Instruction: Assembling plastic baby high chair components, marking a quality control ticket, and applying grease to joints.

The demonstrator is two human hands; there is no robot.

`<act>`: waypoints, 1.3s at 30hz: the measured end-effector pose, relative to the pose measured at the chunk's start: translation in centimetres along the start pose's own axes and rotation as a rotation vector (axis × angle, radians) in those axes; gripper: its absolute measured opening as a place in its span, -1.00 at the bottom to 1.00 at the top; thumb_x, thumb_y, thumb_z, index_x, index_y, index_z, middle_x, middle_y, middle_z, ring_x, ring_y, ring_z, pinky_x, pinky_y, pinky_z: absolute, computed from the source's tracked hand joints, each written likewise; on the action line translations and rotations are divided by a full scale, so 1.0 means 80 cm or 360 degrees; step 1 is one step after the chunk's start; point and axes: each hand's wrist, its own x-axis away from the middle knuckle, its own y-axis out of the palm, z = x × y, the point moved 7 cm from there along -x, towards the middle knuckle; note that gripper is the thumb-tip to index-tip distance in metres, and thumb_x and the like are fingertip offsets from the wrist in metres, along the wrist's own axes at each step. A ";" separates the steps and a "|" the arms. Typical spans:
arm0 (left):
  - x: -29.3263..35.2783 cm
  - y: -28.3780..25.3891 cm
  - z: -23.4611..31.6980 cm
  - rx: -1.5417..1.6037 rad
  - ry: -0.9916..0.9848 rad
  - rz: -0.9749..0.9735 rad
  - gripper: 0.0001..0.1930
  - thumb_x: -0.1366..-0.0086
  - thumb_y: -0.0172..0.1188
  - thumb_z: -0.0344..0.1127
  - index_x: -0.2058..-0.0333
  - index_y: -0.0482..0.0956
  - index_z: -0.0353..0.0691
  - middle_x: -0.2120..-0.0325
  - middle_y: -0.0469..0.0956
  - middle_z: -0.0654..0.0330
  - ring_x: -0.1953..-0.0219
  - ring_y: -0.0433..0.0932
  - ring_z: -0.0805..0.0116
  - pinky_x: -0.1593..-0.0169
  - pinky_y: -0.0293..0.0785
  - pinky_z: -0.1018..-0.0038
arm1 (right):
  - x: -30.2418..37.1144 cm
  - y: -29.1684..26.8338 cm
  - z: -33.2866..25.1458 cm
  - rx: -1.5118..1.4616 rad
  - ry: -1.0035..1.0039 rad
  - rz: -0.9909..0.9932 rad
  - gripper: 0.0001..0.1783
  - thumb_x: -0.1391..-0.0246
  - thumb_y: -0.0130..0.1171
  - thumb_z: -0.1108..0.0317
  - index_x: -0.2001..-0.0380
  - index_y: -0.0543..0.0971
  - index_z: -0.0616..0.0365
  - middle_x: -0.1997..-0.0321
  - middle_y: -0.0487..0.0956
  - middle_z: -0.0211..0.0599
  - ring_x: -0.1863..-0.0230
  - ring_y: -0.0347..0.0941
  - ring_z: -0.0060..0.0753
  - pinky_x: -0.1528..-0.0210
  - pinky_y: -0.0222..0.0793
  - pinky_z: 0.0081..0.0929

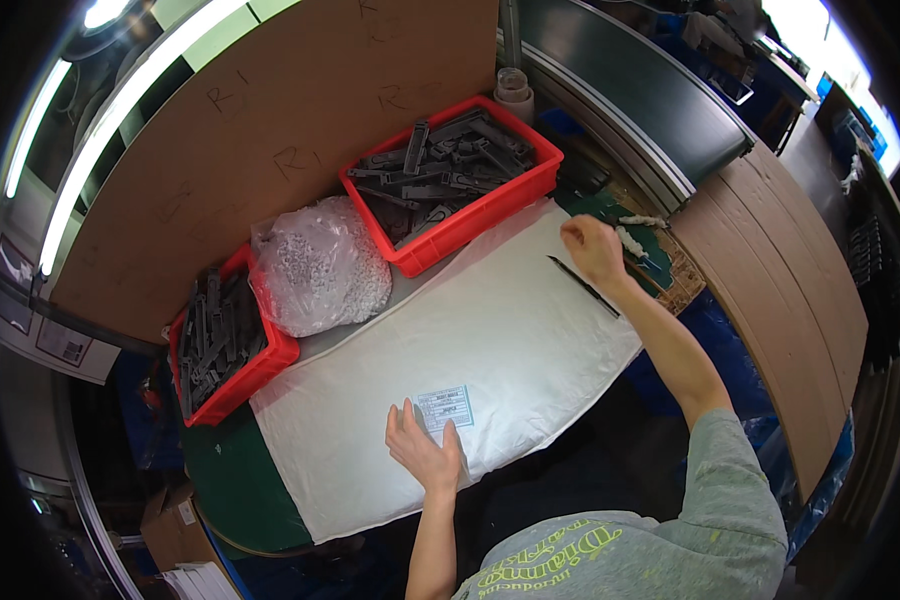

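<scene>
Your shirt [620, 560] fills the bottom. Lower centre, your left hand [425, 455], spread, seemingly steadies the label [445, 403]; smoothing would suit next. Your right hand [595, 252] curls, grip unclear.

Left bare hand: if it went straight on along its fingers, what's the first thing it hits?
Left hand: probably the clear plastic bag of small white pieces, beyond the flat white sheet. Hand height is unclear from this single view.

brown board [260, 130] w/ marker scrawl at back — dk conveyor [640, 90] upper rt — tan planks [770, 270] rt side
</scene>
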 end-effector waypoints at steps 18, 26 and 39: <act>0.016 0.024 0.023 -0.0060 0.0297 -0.0401 -0.64 -0.05 0.15 -0.35 0.12 0.49 -0.26 -0.01 0.37 0.05 -0.10 0.30 0.04 -0.09 0.25 0.20 | -0.183 0.024 0.178 0.0826 0.0386 -0.0659 -0.51 0.30 0.19 0.07 0.52 0.49 0.40 0.69 0.46 -0.14 0.59 0.47 -0.27 0.57 0.30 -0.31; -0.002 -0.009 -0.001 -0.0142 0.0329 -0.0299 -0.60 -0.01 0.20 -0.35 0.10 0.49 -0.17 -0.04 0.34 0.13 0.00 0.33 0.17 0.06 0.24 0.38 | 0.002 -0.039 0.025 -0.1452 0.0574 -0.0503 -0.88 -0.01 -0.03 0.41 0.39 0.36 0.25 0.74 0.30 -0.41 0.82 0.09 -0.65 0.78 0.08 -0.66; -0.016 0.019 -0.007 0.0068 0.0284 -0.0043 -0.70 0.13 0.34 -0.26 0.32 0.61 -0.10 0.20 0.50 0.32 0.28 0.36 0.29 0.22 0.24 0.45 | 0.178 0.084 -0.149 -0.1508 -0.0068 -0.1089 -0.82 0.15 -0.01 0.56 0.38 0.32 0.26 0.50 0.45 -0.19 0.58 0.28 -0.56 0.52 0.24 -0.61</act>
